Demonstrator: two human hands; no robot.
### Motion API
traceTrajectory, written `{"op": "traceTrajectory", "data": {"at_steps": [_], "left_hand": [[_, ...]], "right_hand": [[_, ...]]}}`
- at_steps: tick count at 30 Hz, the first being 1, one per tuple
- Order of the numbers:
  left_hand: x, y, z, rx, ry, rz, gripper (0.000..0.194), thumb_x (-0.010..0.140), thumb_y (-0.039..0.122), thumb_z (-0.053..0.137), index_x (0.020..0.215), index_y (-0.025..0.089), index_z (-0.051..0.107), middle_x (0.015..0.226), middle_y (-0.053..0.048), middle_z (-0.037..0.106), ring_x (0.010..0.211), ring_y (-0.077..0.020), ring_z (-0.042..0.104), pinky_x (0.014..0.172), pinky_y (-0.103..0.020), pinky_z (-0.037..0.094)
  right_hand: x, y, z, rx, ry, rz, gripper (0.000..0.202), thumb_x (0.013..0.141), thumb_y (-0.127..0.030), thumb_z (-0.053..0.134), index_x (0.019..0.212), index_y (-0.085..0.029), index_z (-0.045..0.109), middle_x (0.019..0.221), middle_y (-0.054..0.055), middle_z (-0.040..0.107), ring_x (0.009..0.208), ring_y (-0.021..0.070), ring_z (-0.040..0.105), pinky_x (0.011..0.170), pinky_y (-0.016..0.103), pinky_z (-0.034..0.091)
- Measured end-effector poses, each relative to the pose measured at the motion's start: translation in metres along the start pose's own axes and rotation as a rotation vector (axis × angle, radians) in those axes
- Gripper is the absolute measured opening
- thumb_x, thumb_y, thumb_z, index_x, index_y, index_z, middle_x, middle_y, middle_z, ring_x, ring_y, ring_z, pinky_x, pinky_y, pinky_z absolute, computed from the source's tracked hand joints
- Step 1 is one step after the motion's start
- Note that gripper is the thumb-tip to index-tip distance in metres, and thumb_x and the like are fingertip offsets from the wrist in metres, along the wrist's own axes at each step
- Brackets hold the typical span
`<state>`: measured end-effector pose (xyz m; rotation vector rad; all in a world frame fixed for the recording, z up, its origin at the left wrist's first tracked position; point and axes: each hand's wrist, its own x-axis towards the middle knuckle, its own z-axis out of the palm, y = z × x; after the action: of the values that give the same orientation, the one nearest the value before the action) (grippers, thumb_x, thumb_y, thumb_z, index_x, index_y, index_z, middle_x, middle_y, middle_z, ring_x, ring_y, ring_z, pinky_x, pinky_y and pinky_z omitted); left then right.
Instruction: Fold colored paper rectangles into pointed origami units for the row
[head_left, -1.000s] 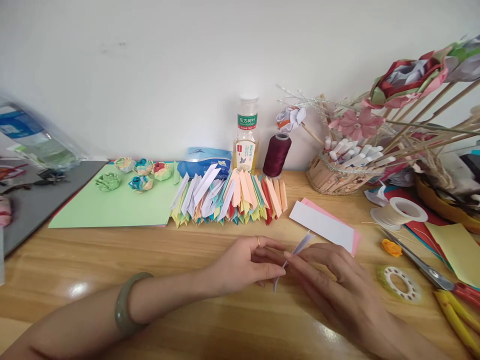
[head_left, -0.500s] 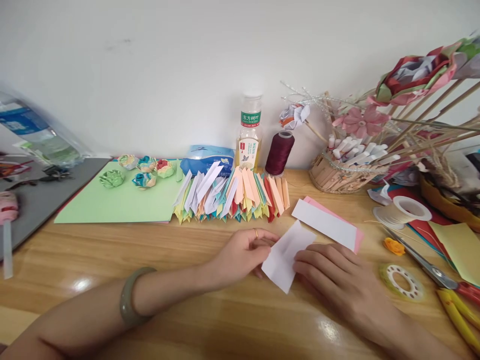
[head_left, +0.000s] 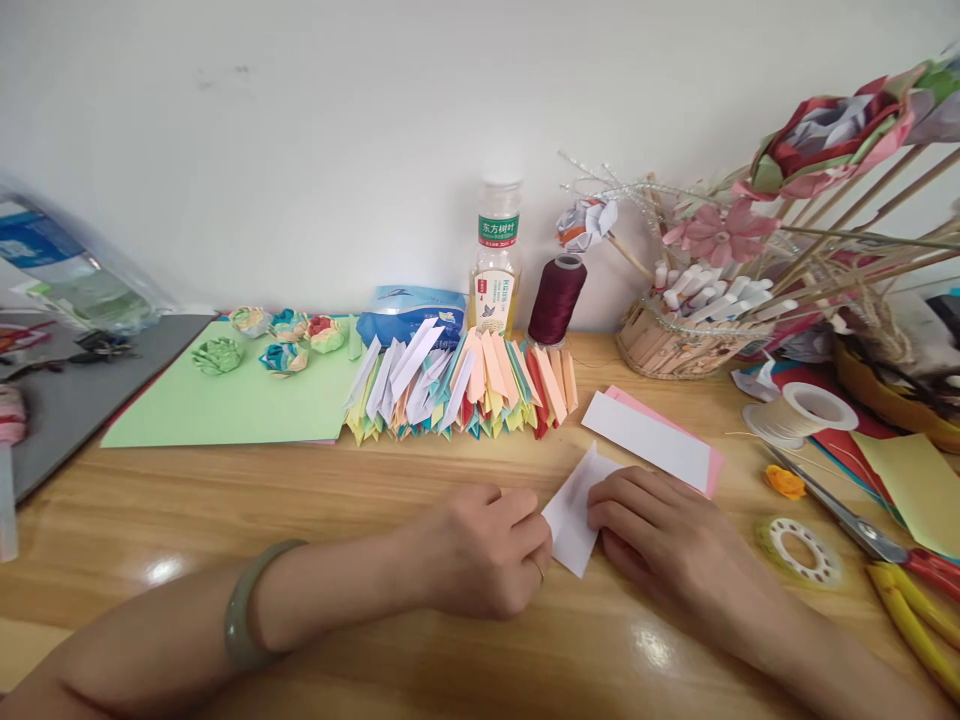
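A small piece of white paper [head_left: 574, 515] with creases is between my two hands, just above or on the wooden table. My right hand [head_left: 667, 545] grips its right side, the fingers bent over the edge. Curled into a loose fist, my left hand [head_left: 487, 550] meets the paper's left edge; its fingertips are partly hidden. Behind my right hand lies a white paper strip [head_left: 649, 440] on top of a pink strip [head_left: 716, 475]. Beyond the paper stands a row of folded coloured paper pieces [head_left: 457, 385].
Green sheets [head_left: 172, 410] at left carry several paper flowers [head_left: 283, 357]. Behind the row are a bottle [head_left: 496, 270] and a dark red thread spool [head_left: 557, 300]. A basket [head_left: 675, 345] stands right. Scissors [head_left: 862, 530], a tape roll [head_left: 799, 555] and a white spool [head_left: 802, 415] lie nearer.
My left hand has turned over and curled its fingers, moving slightly down at the paper's left edge. My right hand keeps its hold with little movement. The view has shifted slightly.
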<state>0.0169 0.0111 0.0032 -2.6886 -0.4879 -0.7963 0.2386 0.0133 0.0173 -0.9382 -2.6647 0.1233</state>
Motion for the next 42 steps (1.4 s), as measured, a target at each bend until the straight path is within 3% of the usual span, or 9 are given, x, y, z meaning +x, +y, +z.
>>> {"op": "traceTrajectory", "data": {"at_steps": [3,7,14,24,31,35,42], "left_hand": [[-0.001,-0.001,0.002,-0.051,-0.023,-0.002,0.018,0.075,0.008,0.059,0.06,0.014,0.054,0.061,0.0,0.05,0.06,-0.0148,0.045,0.044,-0.027,0.024],[-0.001,0.001,0.002,-0.106,-0.021,0.003,0.023,0.076,0.007,0.058,0.056,0.014,0.051,0.061,0.0,0.051,0.062,-0.0146,0.045,0.045,-0.027,0.026],[-0.003,0.005,0.0,-0.158,-0.051,0.024,0.024,0.079,0.008,0.051,0.056,0.015,0.049,0.06,0.0,0.048,0.059,-0.0137,0.045,0.045,-0.028,0.027],[-0.003,0.004,0.003,-0.181,-0.024,0.004,0.025,0.075,0.007,0.053,0.052,0.016,0.047,0.057,0.0,0.049,0.057,-0.0144,0.047,0.042,-0.027,0.026],[-0.003,0.005,0.001,-0.133,-0.055,0.028,0.019,0.081,0.011,0.053,0.063,0.015,0.052,0.056,0.001,0.048,0.055,-0.0132,0.046,0.041,-0.026,0.024],[-0.004,0.005,0.001,-0.113,-0.129,0.065,0.015,0.082,0.013,0.054,0.068,0.013,0.055,0.061,0.0,0.05,0.058,-0.0136,0.047,0.042,-0.025,0.026],[-0.001,0.002,0.0,-0.15,-0.153,0.035,0.015,0.084,0.011,0.051,0.073,0.011,0.061,0.063,-0.002,0.054,0.059,-0.0144,0.047,0.042,-0.027,0.028]], "right_hand": [[0.0,-0.003,-0.001,0.018,-0.005,-0.063,0.017,0.088,-0.013,0.044,0.091,-0.018,0.061,0.086,0.006,0.063,0.082,0.02,0.053,0.069,0.034,0.038],[0.001,-0.007,-0.001,0.065,-0.012,-0.111,0.015,0.087,-0.016,0.049,0.09,-0.019,0.064,0.077,0.004,0.062,0.076,0.0192,0.054,0.068,0.035,0.037],[0.003,-0.009,-0.005,0.235,-0.108,0.013,0.014,0.088,-0.021,0.051,0.086,-0.019,0.064,0.085,0.006,0.062,0.078,0.0182,0.054,0.068,0.034,0.04],[-0.002,-0.023,0.011,0.375,-0.03,0.299,0.017,0.086,-0.011,0.043,0.073,-0.019,0.051,0.077,0.004,0.056,0.071,0.0173,0.053,0.061,0.031,0.043],[-0.002,-0.025,0.014,0.35,0.047,0.301,0.015,0.083,-0.011,0.045,0.074,-0.019,0.052,0.076,0.004,0.056,0.067,0.0161,0.054,0.057,0.028,0.043],[-0.004,-0.025,0.013,0.343,0.034,0.313,0.016,0.083,-0.009,0.046,0.073,-0.02,0.053,0.075,0.004,0.057,0.066,0.0158,0.054,0.057,0.027,0.043],[-0.004,-0.026,0.015,0.318,0.018,0.332,0.015,0.082,-0.009,0.045,0.072,-0.019,0.05,0.074,0.004,0.055,0.065,0.016,0.053,0.056,0.028,0.042]]}}
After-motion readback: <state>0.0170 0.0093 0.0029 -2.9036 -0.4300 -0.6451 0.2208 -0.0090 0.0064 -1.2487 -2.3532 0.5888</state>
